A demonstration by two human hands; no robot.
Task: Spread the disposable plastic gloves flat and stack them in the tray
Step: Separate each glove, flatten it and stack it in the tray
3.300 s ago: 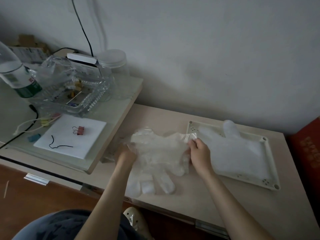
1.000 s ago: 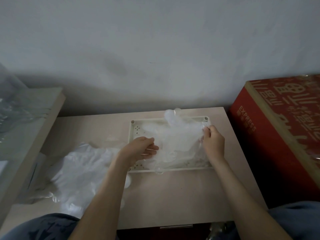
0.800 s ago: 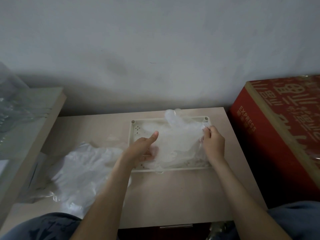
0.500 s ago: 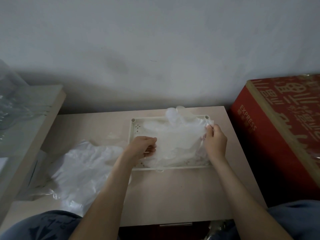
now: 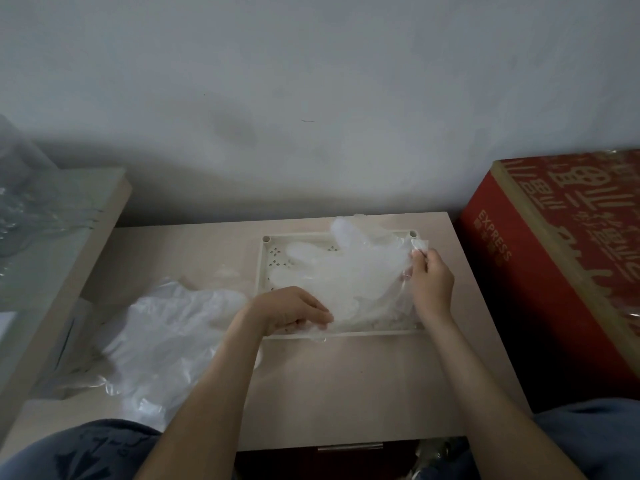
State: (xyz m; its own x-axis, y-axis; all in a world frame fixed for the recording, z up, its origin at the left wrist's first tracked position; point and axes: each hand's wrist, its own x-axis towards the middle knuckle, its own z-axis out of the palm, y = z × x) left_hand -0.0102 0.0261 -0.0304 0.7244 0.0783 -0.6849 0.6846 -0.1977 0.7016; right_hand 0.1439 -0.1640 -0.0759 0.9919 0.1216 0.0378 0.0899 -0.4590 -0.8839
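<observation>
A pale perforated tray (image 5: 259, 271) is set on a light wooden worktop (image 5: 346, 382), close to a grey wall (image 5: 311, 81). A clear plastic glove (image 5: 346, 271) is spread across the tray, with its cuff at the right, its fingers pointing left and its thumb reaching over the far rim. More film appears to be layered beneath it, though the number of layers cannot be told.

The cuff edge is pinched between the thumb and fingertips of the right hand (image 5: 431, 282), near the tray's far right corner. The glove's nearest fingers are gripped by the left hand (image 5: 291, 310), whose own fingers are curled down at the tray's near edge, left of centre. A scrap of plastic is draped over the near rim there.

A loose, crumpled heap of clear gloves (image 5: 166, 334) is spread on the worktop just left of the tray, partly covered by the left forearm. A red cardboard box (image 5: 554, 271) printed "EXPRESS" is placed beside the worktop on the right. A higher side surface (image 5: 52, 271) is seen at the left, with blurred clear plastic on it.
</observation>
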